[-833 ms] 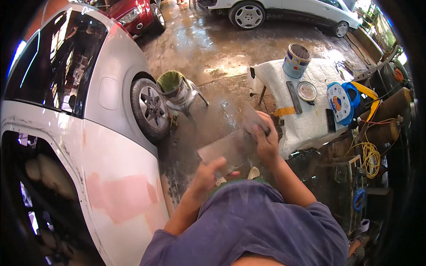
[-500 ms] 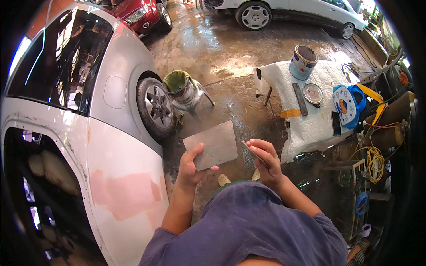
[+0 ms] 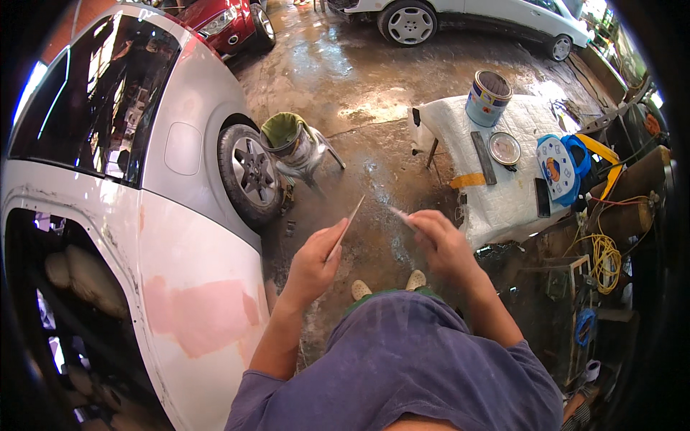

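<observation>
My left hand (image 3: 314,262) is closed on a thin, grey, flat plate (image 3: 350,225), turned so that mostly its edge shows. Across a small gap, my right hand (image 3: 444,241) grips a thin, flat scraper (image 3: 397,212), whose tip points toward the plate without touching it. Fingers cover most of the scraper. To the left stands a white and silver car body (image 3: 194,237) with a smooth pink filler patch (image 3: 201,316) on its side panel. Neither hand touches the car.
A cloth-covered table (image 3: 449,136) at the right bears a paint can (image 3: 489,99), a round lid (image 3: 504,149), a long dark bar (image 3: 483,158) and a blue-and-white bag (image 3: 558,171). A green-lined bucket (image 3: 286,140) stands beside the car wheel (image 3: 249,172). Yellow cable (image 3: 605,262) hangs at right.
My left hand has tilted the plate from its broad face to nearly edge-on. My right hand has turned, swinging the scraper slightly toward the left and up.
</observation>
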Tool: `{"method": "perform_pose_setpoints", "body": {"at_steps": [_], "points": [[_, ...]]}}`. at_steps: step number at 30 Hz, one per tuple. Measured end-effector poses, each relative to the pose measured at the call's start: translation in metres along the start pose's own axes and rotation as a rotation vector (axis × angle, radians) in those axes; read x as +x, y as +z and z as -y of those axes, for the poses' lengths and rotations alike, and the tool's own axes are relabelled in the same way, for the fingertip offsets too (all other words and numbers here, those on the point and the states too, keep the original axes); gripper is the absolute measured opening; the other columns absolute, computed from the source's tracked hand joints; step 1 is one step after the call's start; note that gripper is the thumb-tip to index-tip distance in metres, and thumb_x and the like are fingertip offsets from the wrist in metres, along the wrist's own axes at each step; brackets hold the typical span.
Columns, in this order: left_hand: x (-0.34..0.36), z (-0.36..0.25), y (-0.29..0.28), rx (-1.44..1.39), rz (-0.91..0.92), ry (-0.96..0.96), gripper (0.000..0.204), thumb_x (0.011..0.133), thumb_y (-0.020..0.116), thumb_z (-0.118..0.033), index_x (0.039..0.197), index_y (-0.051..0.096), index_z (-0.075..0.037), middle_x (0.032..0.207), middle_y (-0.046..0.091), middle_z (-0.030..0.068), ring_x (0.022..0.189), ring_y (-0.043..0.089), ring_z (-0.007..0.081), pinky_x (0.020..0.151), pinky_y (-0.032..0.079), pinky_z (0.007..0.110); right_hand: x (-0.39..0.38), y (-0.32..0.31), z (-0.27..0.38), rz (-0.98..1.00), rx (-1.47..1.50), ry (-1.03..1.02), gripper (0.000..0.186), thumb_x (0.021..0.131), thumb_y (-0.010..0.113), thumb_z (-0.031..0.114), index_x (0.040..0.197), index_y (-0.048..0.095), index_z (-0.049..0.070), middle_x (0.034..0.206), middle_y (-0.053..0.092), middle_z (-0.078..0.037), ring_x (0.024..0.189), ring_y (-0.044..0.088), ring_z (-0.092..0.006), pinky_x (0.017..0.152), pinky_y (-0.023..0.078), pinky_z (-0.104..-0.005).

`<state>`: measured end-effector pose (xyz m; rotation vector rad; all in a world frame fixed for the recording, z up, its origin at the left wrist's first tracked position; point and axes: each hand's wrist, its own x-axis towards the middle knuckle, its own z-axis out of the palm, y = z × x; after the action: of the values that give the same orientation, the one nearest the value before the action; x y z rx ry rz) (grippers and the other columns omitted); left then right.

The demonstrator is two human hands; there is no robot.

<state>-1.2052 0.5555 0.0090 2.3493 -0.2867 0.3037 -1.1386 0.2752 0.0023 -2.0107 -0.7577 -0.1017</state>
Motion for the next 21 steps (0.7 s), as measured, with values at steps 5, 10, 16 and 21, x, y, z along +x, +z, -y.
{"method": "perform_pose_setpoints", "body": {"at_steps": [5, 10, 16, 21], "points": [[0.012, -0.01, 0.003, 0.403, 0.034, 0.19, 0.052, 0.082, 0.067, -0.004, 0.133, 0.064, -0.006, 0.129, 0.068, 0.0126, 0.117, 0.065, 0.028, 0.087, 0.059, 0.034, 0.021, 0.001, 0.05, 0.115, -0.095, -0.288, 0.039, 0.083, 0.072, 0.008, 0.121, 0.067, 0.008, 0.116, 0.068, -0.012, 0.104, 0.069, -0.0319, 0.082, 0.059, -0.0393], [0.008, -0.022, -0.005, 0.386, 0.028, 0.245, 0.056, 0.079, 0.068, -0.003, 0.135, 0.062, -0.006, 0.132, 0.067, 0.0127, 0.117, 0.065, 0.0286, 0.09, 0.058, 0.036, 0.037, 0.013, -0.005, -0.062, -0.224, 0.037, 0.022, 0.093, 0.064, 0.01, 0.114, 0.064, 0.005, 0.111, 0.068, -0.012, 0.098, 0.068, -0.032, 0.081, 0.056, -0.0382], [-0.011, -0.025, 0.007, -0.358, 0.045, -0.441, 0.039, 0.097, 0.066, -0.009, 0.135, 0.06, -0.004, 0.125, 0.068, 0.0119, 0.112, 0.068, 0.0234, 0.091, 0.058, 0.037, 0.022, 0.005, -0.056, -0.24, 0.393, 0.473, 0.025, 0.098, 0.067, 0.018, 0.117, 0.061, 0.001, 0.108, 0.068, -0.009, 0.092, 0.065, -0.0168, 0.082, 0.053, -0.033], [-0.024, -0.012, 0.028, -1.297, -0.154, -0.738, 0.036, 0.105, 0.058, -0.024, 0.135, 0.058, -0.002, 0.125, 0.066, 0.0092, 0.109, 0.068, 0.0241, 0.084, 0.062, 0.044, 0.031, 0.003, -0.056, -0.365, 0.779, 0.54, 0.043, 0.099, 0.068, 0.018, 0.132, 0.051, -0.004, 0.119, 0.065, -0.013, 0.101, 0.063, -0.0173, 0.093, 0.051, -0.0323]]}}
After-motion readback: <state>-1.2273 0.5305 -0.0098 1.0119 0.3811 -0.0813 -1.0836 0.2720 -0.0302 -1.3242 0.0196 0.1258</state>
